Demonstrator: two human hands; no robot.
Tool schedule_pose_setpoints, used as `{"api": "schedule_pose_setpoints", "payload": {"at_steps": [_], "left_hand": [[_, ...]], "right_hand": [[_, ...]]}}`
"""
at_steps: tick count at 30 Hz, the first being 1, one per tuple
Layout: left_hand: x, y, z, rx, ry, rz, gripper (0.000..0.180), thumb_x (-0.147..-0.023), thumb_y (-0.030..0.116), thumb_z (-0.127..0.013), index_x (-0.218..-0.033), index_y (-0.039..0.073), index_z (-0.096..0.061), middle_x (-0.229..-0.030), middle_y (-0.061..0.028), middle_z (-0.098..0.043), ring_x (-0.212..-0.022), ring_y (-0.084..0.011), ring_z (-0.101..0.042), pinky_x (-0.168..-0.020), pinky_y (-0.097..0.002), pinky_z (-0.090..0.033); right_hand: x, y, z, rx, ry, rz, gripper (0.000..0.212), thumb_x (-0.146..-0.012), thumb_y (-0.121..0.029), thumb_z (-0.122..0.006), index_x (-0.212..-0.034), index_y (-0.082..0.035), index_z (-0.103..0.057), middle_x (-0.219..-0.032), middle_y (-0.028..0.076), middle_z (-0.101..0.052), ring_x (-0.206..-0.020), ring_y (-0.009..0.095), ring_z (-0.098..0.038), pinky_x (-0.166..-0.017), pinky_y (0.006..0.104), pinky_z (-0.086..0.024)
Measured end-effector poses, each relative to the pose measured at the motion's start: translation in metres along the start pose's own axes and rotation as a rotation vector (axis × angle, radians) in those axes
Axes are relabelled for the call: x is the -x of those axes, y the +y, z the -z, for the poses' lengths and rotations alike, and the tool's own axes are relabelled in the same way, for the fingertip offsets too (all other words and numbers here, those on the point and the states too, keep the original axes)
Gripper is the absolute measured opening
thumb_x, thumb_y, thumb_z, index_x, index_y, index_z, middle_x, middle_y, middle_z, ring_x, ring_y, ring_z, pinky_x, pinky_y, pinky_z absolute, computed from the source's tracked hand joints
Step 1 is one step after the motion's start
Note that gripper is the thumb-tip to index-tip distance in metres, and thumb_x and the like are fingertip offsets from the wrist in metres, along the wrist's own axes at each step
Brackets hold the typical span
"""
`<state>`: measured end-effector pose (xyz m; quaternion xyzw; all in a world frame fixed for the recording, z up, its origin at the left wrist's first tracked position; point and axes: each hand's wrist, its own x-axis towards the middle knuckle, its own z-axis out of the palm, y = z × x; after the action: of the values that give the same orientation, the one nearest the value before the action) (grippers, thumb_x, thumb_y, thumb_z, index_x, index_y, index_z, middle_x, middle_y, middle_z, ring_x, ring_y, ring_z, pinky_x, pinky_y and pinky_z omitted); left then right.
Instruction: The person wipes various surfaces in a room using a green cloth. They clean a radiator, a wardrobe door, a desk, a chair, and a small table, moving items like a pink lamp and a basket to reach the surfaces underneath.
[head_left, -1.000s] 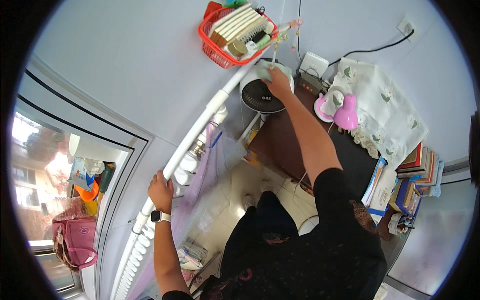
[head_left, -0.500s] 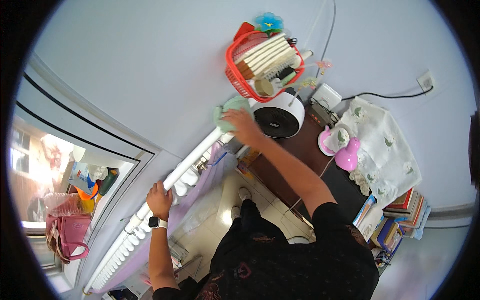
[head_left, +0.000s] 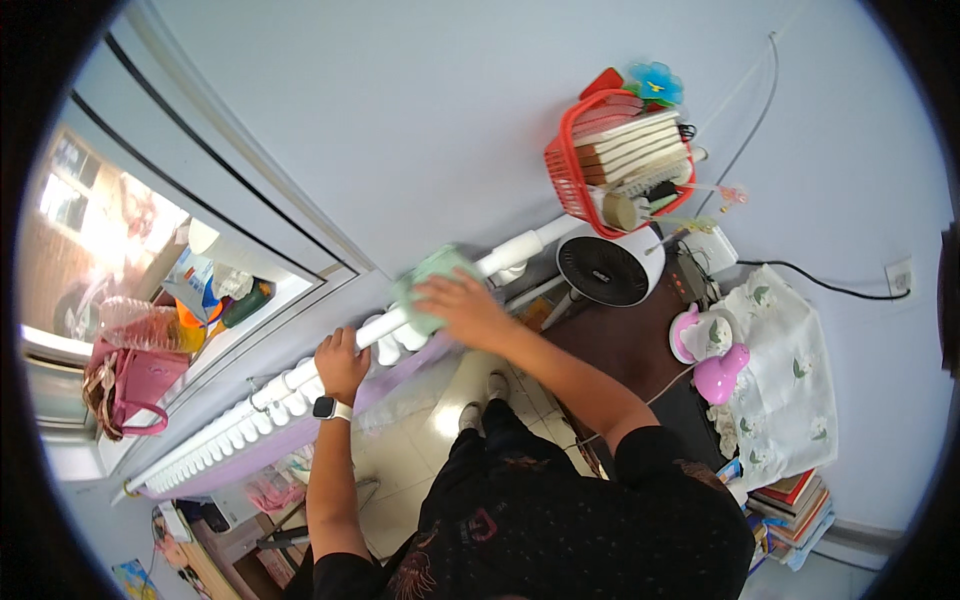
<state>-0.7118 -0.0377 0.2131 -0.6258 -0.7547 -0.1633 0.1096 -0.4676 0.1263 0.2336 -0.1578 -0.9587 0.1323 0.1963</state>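
Note:
A white radiator pipe (head_left: 513, 252) runs slantwise from the lower left up to the red basket. My right hand (head_left: 466, 306) presses a pale green cloth (head_left: 436, 268) onto this pipe, its fingers spread over the cloth. Part of the cloth sticks up beyond my fingertips on the wall side. Lower left along the same pipe, my left hand (head_left: 342, 364) is closed over the top, with a watch on its wrist. White radiator sections (head_left: 222, 432) hang in a row below the pipe.
A red basket (head_left: 566, 178) full of small items sits at the pipe's upper end, beside a black-and-white fan (head_left: 612, 268). A pink lamp (head_left: 720, 375) stands on the dark desk (head_left: 610, 330) at right. On the left windowsill are a pink bag (head_left: 150, 385) and bottles.
My right hand has slid the cloth down the pipe, away from the basket and closer to my left hand. My left hand stays on the pipe. The whole view has shifted.

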Motion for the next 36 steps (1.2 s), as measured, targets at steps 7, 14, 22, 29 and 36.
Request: {"api": "schedule_pose_setpoints", "payload": {"at_steps": [7, 14, 22, 29, 36], "left_hand": [[0.002, 0.009, 0.008, -0.017, -0.012, 0.134, 0.028, -0.067, 0.019, -0.069, -0.092, 0.007, -0.061, -0.084, -0.0103, -0.061, -0.077, -0.0324, -0.059, -0.070, -0.0441, -0.047], [0.005, 0.091, -0.022, 0.122, 0.041, -0.135, 0.052, -0.069, 0.015, -0.065, -0.120, 0.010, -0.057, -0.126, -0.0126, -0.054, -0.121, -0.0358, -0.048, -0.095, -0.0592, -0.034], [-0.146, 0.359, -0.095, 0.632, -0.115, -0.435, 0.078, -0.078, 0.024, -0.067, -0.143, -0.002, -0.033, -0.144, -0.0232, -0.035, -0.133, -0.0433, -0.031, -0.110, -0.0535, -0.027], [-0.160, 0.394, -0.134, 0.820, -0.286, -0.077, 0.075, -0.082, 0.031, -0.070, -0.139, -0.005, -0.038, -0.132, -0.0274, -0.044, -0.118, -0.0479, -0.040, -0.103, -0.0523, -0.031], [-0.157, 0.379, -0.163, 0.806, 0.016, -0.245, 0.029, -0.086, 0.020, -0.064, -0.106, 0.000, -0.063, -0.097, -0.0216, -0.066, -0.090, -0.0394, -0.063, -0.076, -0.0431, -0.051]], "right_hand": [[0.020, 0.043, 0.037, 0.049, 0.178, -0.261, 0.058, -0.072, -0.013, -0.073, -0.128, -0.017, -0.056, -0.136, 0.002, -0.052, -0.133, 0.024, -0.041, -0.115, 0.0485, -0.022], [0.079, 0.103, 0.083, 0.104, 0.331, -0.344, 0.051, -0.072, -0.001, -0.063, -0.122, -0.012, -0.060, -0.133, 0.009, -0.052, -0.130, 0.033, -0.043, -0.110, 0.0534, -0.029], [0.214, 0.185, 0.140, 0.027, 0.322, -0.745, 0.047, -0.078, -0.007, -0.068, -0.123, -0.004, -0.056, -0.125, 0.018, -0.057, -0.119, 0.039, -0.050, -0.099, 0.0421, -0.042], [0.238, 0.184, 0.161, 0.114, 0.426, -0.883, 0.046, -0.080, -0.009, -0.068, -0.124, -0.003, -0.057, -0.132, 0.018, -0.055, -0.123, 0.037, -0.049, -0.102, 0.0428, -0.040], [0.171, 0.175, 0.096, 0.222, 0.325, -0.554, 0.047, -0.075, -0.020, -0.068, -0.119, -0.007, -0.061, -0.126, 0.014, -0.058, -0.129, 0.033, -0.044, -0.112, 0.0539, -0.027]]}}
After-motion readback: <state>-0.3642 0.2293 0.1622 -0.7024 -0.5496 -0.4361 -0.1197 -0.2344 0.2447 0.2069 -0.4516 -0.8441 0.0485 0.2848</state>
